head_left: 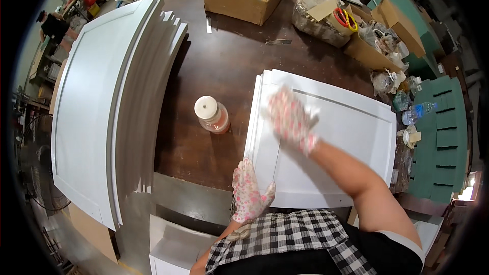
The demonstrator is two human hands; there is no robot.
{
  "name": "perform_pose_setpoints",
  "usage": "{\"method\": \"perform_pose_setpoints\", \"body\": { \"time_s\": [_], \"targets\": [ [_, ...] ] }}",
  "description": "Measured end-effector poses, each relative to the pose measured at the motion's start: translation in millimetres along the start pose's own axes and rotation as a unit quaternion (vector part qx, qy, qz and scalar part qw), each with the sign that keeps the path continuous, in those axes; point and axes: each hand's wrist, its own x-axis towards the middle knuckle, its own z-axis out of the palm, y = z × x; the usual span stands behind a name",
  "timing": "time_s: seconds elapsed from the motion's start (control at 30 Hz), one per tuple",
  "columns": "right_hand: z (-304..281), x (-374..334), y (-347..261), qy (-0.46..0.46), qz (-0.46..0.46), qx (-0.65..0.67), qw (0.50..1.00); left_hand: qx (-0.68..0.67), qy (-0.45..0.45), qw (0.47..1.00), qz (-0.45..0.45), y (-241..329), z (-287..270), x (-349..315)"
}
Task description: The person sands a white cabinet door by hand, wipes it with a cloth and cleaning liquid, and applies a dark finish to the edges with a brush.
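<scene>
A stack of white framed panels (336, 135) lies flat on the brown table in front of me. My right hand (293, 117), in a white glove with pink spots, is pressed palm down on the top panel's left part. It is smeared by motion. A pale patch beside its outer edge may be a cloth, but I cannot make it out. My left hand (249, 193), gloved the same, rests at the stack's near left corner, fingers stretched along the edge and thumb apart. To the left stands a clear jar (216, 122) with a white lid and pinkish contents.
A taller stack of white panels (91, 107) stands at the left. Along the back are a cardboard box (242, 7) of scraps, a wrapped bundle (318, 20) with red and yellow scissors (345, 19), and bottles (415, 113). Another person (55, 29) stands far left.
</scene>
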Motion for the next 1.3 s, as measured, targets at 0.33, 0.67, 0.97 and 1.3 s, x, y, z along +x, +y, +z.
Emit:
{"method": "perform_pose_setpoints", "body": {
  "time_s": [0.33, 0.67, 0.97, 1.3],
  "targets": [
    [8, 16, 7, -0.106, 0.043, -0.115, 0.987, -0.016, -0.035, 0.998, -0.042, 11, -4, -1],
    [-31, -104, 181, -0.088, 0.229, -0.104, 0.964, 0.019, -0.04, 0.998, -0.04, 10, -6, 1],
    [-32, -133, 211, 0.087, 0.229, -0.069, 0.967, 0.047, -0.037, 0.998, -0.005, 33, 3, 80],
    [-19, 41, 15, -0.134, 0.018, -0.022, 0.991, 0.045, -0.017, 0.998, 0.049, 16, 16, 78]
  ]
}}
